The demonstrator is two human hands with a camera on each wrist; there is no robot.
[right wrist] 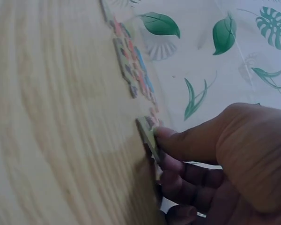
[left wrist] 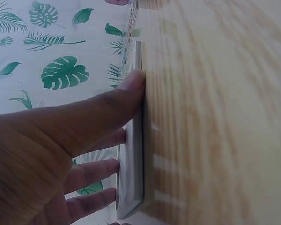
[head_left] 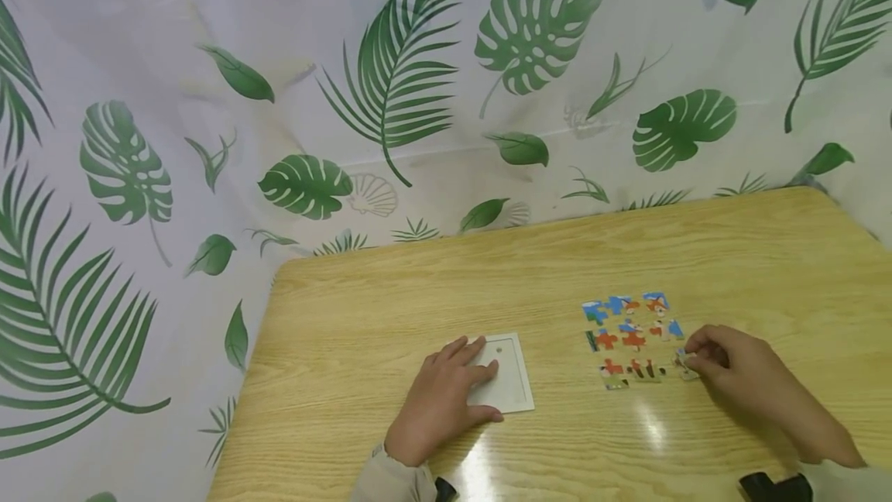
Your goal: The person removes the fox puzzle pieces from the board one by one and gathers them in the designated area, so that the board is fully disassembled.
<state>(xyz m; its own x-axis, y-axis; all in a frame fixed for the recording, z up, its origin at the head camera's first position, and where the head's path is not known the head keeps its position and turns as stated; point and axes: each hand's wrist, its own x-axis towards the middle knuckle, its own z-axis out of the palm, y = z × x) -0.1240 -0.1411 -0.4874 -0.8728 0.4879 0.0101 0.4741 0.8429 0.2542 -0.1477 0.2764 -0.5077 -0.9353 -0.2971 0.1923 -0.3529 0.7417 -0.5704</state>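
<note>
My left hand (head_left: 446, 393) rests over the left part of a flat white square puzzle tray (head_left: 514, 378), fingers spread. In the left wrist view the thumb (left wrist: 133, 80) lies at the tray's near edge, and the other fingertips touch its face. On the right, my right hand (head_left: 753, 374) pinches a jigsaw piece (right wrist: 149, 133) between thumb and fingers, low at the table. This piece sits at the near right corner of a group of loose jigsaw pieces (head_left: 632, 339), laid in three rows with small gaps. They carry red, blue and green picture parts.
The wooden table (head_left: 348, 331) reaches back to a wall covering (head_left: 432, 200) printed with green leaves. Light sleeves and dark wrist straps (head_left: 773, 486) show at the lower edge of the head view. Glare marks the tabletop near the front.
</note>
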